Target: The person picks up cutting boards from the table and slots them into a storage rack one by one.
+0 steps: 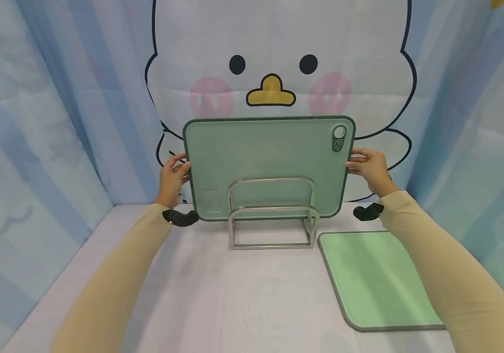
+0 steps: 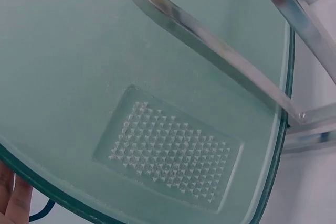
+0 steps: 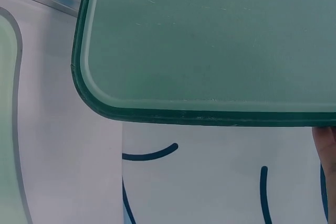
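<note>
Behind, curtains: pale blue drapes (image 1: 49,98) hang at the back and both sides, with a big cartoon duck (image 1: 278,29) printed on the rear one.
Surface: a white-covered surface (image 1: 252,294) carries the rack and a flat board.
Upright board: the dark-rimmed green chopping board (image 1: 274,152) stands on its long edge, tilted only slightly, behind both visible loops of the rack. Whether its lower edge bears on anything, or another loop stands behind it, cannot be told.
Flat board: a grey-rimmed light green chopping board (image 1: 379,284) lies on the right, apart from the rack, partly hidden by the right sleeve (image 1: 450,274).
Rack: the metal wire rack (image 1: 274,246) is centred before the upright board; its feet look unfixed, so a hard push on a loop could probably slide or tip it.
Left hand: the left hand (image 1: 172,181) grips the board's left edge.
Right hand: the right hand (image 1: 372,170) pinches its right edge, near mid-height.
Likely trouble: with only the narrow sides held, one hand slackening or rising could skew the board; its lower edge could then snag or scrape a loop.
Studded panel: the raised rectangle (image 2: 170,153) sits in the lower left corner; its studs might catch if dragged over the metal.
Grater patch: small and dark (image 1: 338,144), in the upper right corner beneath a round hole.
</note>
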`<state>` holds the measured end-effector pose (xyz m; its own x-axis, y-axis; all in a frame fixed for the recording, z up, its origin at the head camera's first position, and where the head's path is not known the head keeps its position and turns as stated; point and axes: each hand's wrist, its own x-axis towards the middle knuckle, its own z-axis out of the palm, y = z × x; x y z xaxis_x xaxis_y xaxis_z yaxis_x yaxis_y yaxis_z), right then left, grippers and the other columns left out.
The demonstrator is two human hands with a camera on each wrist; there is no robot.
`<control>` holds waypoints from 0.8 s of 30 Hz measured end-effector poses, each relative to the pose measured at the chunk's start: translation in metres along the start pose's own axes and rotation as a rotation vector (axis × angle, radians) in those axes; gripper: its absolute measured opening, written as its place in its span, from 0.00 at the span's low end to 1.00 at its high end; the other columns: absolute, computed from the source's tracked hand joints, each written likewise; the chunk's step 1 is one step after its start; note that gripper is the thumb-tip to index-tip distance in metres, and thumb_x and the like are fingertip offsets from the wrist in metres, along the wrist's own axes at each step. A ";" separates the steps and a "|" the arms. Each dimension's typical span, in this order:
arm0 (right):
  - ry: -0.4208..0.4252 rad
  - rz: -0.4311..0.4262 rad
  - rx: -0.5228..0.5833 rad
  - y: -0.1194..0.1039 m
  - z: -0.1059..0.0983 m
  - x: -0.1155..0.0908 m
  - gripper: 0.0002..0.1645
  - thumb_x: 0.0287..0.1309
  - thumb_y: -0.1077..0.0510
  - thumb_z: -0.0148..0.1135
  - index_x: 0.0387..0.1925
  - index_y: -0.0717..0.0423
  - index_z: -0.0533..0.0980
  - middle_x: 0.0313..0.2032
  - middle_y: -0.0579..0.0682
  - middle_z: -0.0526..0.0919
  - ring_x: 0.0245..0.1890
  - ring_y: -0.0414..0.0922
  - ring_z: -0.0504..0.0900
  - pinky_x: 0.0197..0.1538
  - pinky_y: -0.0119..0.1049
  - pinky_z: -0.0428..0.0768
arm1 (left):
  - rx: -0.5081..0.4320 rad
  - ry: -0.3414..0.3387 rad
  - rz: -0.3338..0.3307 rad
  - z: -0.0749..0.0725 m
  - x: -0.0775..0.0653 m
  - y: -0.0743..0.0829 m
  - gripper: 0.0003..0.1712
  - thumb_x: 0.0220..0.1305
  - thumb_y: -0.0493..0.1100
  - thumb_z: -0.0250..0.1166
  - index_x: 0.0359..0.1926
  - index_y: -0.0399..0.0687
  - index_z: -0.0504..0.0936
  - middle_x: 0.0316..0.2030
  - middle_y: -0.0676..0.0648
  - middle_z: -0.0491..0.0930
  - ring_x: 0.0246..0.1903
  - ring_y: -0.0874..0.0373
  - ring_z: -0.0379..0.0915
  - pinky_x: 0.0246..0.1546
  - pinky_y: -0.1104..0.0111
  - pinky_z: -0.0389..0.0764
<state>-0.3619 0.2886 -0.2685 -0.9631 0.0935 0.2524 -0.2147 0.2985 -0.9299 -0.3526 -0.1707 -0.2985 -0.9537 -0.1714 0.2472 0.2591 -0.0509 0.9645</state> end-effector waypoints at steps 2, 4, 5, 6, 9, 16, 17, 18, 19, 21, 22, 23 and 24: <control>0.002 -0.005 -0.007 0.001 -0.001 0.001 0.27 0.59 0.68 0.58 0.59 0.74 0.66 0.23 0.28 0.78 0.27 0.26 0.81 0.34 0.25 0.82 | -0.008 -0.003 -0.008 0.002 0.000 0.000 0.15 0.68 0.40 0.54 0.55 0.51 0.72 0.30 0.61 0.79 0.33 0.69 0.77 0.41 0.74 0.76; 0.004 -0.008 -0.008 0.002 -0.002 0.002 0.27 0.59 0.68 0.57 0.60 0.74 0.65 0.23 0.28 0.78 0.27 0.26 0.81 0.34 0.24 0.82 | -0.010 -0.009 -0.011 0.003 0.001 0.000 0.14 0.68 0.40 0.54 0.54 0.52 0.72 0.30 0.61 0.79 0.32 0.69 0.77 0.40 0.75 0.76; 0.004 -0.009 -0.005 0.003 -0.002 0.002 0.28 0.59 0.69 0.57 0.60 0.74 0.65 0.23 0.28 0.78 0.27 0.26 0.81 0.34 0.24 0.82 | -0.013 -0.009 -0.012 0.004 0.001 0.000 0.14 0.68 0.40 0.54 0.54 0.52 0.73 0.30 0.61 0.79 0.32 0.69 0.77 0.40 0.75 0.76; 0.002 -0.010 -0.007 0.003 -0.003 0.002 0.28 0.60 0.68 0.57 0.60 0.74 0.64 0.24 0.28 0.78 0.27 0.26 0.81 0.34 0.24 0.82 | -0.009 -0.009 -0.010 0.004 0.001 -0.001 0.14 0.69 0.40 0.54 0.54 0.52 0.73 0.30 0.61 0.79 0.32 0.69 0.77 0.39 0.75 0.77; 0.003 -0.007 -0.010 0.004 -0.002 0.003 0.28 0.60 0.67 0.58 0.61 0.74 0.65 0.24 0.28 0.78 0.27 0.26 0.81 0.35 0.24 0.82 | -0.001 -0.015 -0.004 0.003 0.002 -0.002 0.15 0.69 0.40 0.54 0.55 0.51 0.72 0.30 0.61 0.79 0.33 0.69 0.77 0.40 0.75 0.77; -0.002 0.001 -0.006 0.008 -0.001 0.002 0.29 0.60 0.66 0.58 0.62 0.73 0.64 0.24 0.27 0.78 0.28 0.25 0.80 0.37 0.24 0.82 | 0.036 -0.045 -0.014 -0.001 0.003 -0.006 0.18 0.69 0.43 0.54 0.58 0.51 0.71 0.32 0.61 0.78 0.34 0.69 0.77 0.44 0.72 0.77; -0.003 -0.001 -0.008 0.008 -0.001 0.002 0.30 0.60 0.66 0.57 0.62 0.73 0.63 0.24 0.27 0.78 0.28 0.25 0.80 0.37 0.24 0.82 | 0.047 -0.052 -0.019 -0.002 0.004 -0.006 0.19 0.69 0.44 0.54 0.59 0.50 0.70 0.32 0.61 0.78 0.34 0.70 0.77 0.45 0.71 0.77; -0.006 -0.003 -0.007 0.009 -0.001 0.003 0.30 0.61 0.66 0.57 0.63 0.73 0.63 0.25 0.26 0.77 0.28 0.25 0.80 0.38 0.24 0.82 | 0.060 -0.060 -0.023 -0.003 0.006 -0.006 0.19 0.69 0.44 0.54 0.60 0.50 0.70 0.32 0.62 0.78 0.35 0.70 0.77 0.47 0.70 0.76; -0.008 -0.005 -0.010 0.010 -0.001 0.003 0.30 0.61 0.65 0.57 0.63 0.72 0.62 0.25 0.26 0.77 0.28 0.24 0.80 0.38 0.24 0.81 | 0.075 -0.069 -0.027 -0.004 0.007 -0.006 0.20 0.69 0.45 0.54 0.61 0.50 0.69 0.32 0.62 0.78 0.35 0.71 0.77 0.49 0.68 0.76; -0.010 -0.004 -0.006 0.011 0.000 0.004 0.31 0.61 0.65 0.57 0.64 0.72 0.61 0.25 0.26 0.77 0.28 0.24 0.80 0.38 0.23 0.81 | 0.099 -0.082 -0.036 -0.005 0.010 -0.007 0.21 0.69 0.45 0.54 0.61 0.49 0.69 0.32 0.62 0.78 0.35 0.71 0.77 0.53 0.64 0.75; -0.011 -0.005 -0.009 0.012 -0.001 0.005 0.32 0.61 0.64 0.57 0.64 0.71 0.61 0.25 0.25 0.77 0.29 0.24 0.80 0.38 0.22 0.81 | 0.108 -0.085 -0.040 -0.005 0.011 -0.007 0.21 0.69 0.45 0.54 0.61 0.49 0.68 0.32 0.62 0.78 0.35 0.71 0.77 0.54 0.62 0.75; -0.012 -0.005 -0.007 0.012 -0.001 0.005 0.32 0.61 0.64 0.57 0.65 0.71 0.61 0.25 0.25 0.77 0.29 0.24 0.79 0.38 0.22 0.81 | 0.116 -0.090 -0.044 -0.006 0.012 -0.007 0.21 0.69 0.46 0.54 0.61 0.49 0.68 0.32 0.62 0.78 0.35 0.71 0.77 0.55 0.61 0.74; -0.013 -0.003 -0.005 0.013 -0.001 0.006 0.32 0.62 0.64 0.57 0.65 0.71 0.60 0.26 0.25 0.77 0.29 0.24 0.79 0.37 0.21 0.80 | 0.120 -0.096 -0.046 -0.006 0.013 -0.007 0.22 0.69 0.46 0.53 0.62 0.49 0.68 0.32 0.62 0.78 0.35 0.71 0.77 0.57 0.60 0.74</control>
<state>-0.3704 0.2937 -0.2790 -0.9644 0.0806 0.2520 -0.2170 0.3035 -0.9278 -0.3659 -0.1787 -0.3026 -0.9759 -0.0769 0.2042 0.1997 0.0623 0.9779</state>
